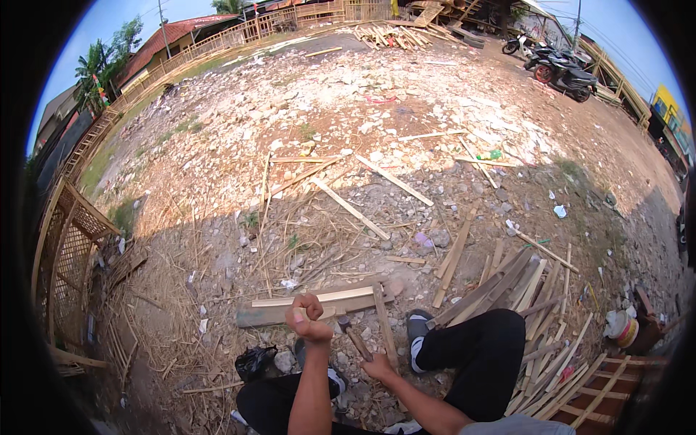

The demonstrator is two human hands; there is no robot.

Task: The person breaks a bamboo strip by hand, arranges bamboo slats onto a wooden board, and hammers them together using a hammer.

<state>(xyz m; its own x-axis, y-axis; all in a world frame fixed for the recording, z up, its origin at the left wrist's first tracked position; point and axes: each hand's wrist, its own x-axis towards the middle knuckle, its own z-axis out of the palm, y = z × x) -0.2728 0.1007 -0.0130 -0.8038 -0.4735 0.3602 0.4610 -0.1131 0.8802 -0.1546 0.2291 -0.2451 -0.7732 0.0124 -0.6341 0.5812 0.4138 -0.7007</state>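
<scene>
My right hand (378, 368) grips a hammer by its wooden handle (358, 341). Its dark metal head (344, 320) points up and away from me, beside the end of a short pale piece of wood (330, 312). To the left, my left hand (309, 319) is raised with its fingers curled closed. Whatever it may hold is hidden. Beyond it a pale wooden strip (348, 295) lies along a wider grey-brown board (261, 317) on the ground. A weathered slat (384, 326) runs from the board's right end toward me.
A heap of wooden slats (533, 290) lies right of my knee. A black plastic bag (256, 362) sits by my left foot. A white bucket (620, 328) stands far right, and a woven bamboo panel (69, 254) leans at left. Loose strips (351, 208) lie ahead on rubble.
</scene>
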